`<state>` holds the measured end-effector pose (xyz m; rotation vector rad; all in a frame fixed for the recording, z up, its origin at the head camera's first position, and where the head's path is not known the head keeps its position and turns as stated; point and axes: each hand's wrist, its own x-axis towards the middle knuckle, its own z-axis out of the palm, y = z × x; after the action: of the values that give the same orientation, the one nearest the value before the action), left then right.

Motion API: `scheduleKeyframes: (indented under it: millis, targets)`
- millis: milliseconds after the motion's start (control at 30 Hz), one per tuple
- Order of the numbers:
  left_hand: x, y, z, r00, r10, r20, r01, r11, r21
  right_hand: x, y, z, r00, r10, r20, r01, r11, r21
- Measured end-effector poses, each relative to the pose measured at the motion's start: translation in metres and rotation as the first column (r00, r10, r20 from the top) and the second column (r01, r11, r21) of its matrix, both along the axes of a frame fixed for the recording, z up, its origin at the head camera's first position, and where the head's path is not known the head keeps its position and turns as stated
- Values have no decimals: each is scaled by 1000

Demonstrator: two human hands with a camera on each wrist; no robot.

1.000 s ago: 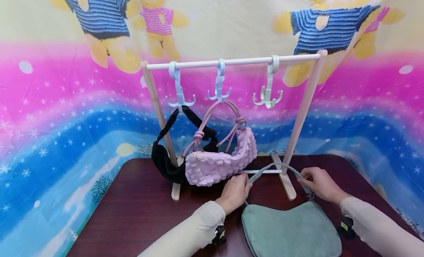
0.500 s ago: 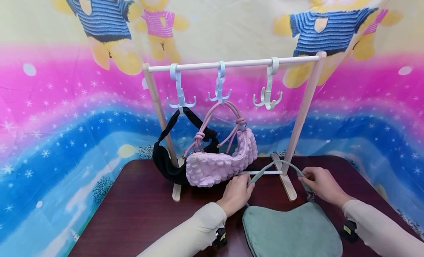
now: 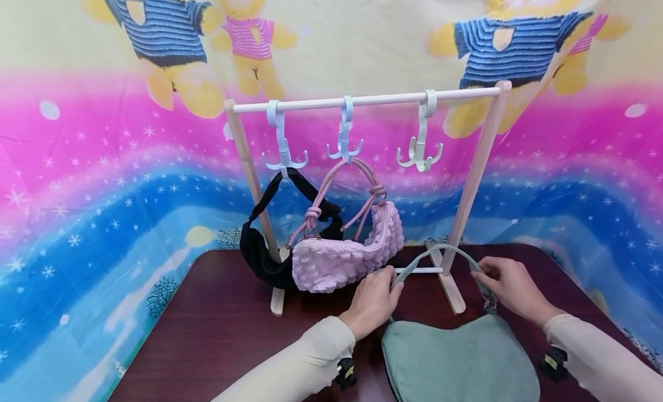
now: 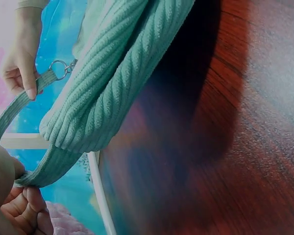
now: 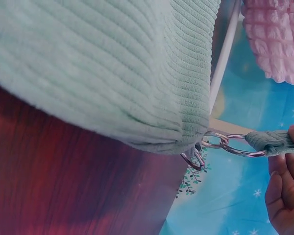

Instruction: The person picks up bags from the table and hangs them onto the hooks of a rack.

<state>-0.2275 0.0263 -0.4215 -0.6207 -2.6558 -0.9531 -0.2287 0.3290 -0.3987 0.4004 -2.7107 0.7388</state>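
Note:
A sage-green ribbed shoulder bag (image 3: 461, 359) hangs from its strap between my two hands, over the front right of the table. My left hand (image 3: 374, 301) pinches the left side of the strap. On the other side my right hand (image 3: 510, 287) pinches the strap just above its metal rings (image 5: 225, 143). The strap arches up between the hands. In the left wrist view the underside of the bag (image 4: 103, 83) appears held off the dark table. A pale green multi-prong hook (image 3: 420, 151), with nothing on it, hangs at the right of the rack's bar.
A wooden rack (image 3: 476, 171) stands on the dark red table (image 3: 207, 333). A black bag (image 3: 259, 255) hangs from the left blue hook (image 3: 282, 154). Beside it a pink puffy bag (image 3: 347, 261) hangs from the middle hook (image 3: 345, 143). A printed cloth (image 3: 129, 217) surrounds the table.
My right hand has shifted slightly right and the strap's arch has spread and risen a little. The green bag has moved slightly right. The hanging bags stay in place.

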Motion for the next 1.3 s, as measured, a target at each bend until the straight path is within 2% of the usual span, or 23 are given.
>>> scheduleKeyframes:
  millis: [400, 867, 1300]
  targets:
    - [2, 1, 13, 1000, -6, 3, 6, 999, 31, 7, 0, 7, 994, -20, -107, 17, 1000, -26]
    - [2, 1, 25, 1000, -9, -8, 10, 998, 65, 9, 1, 17, 989, -26, -149, 21, 999, -32]
    - [8, 2, 37, 999, -37, -34, 39, 996, 84, 11, -2, 25, 973, -51, -225, 43, 998, -40]
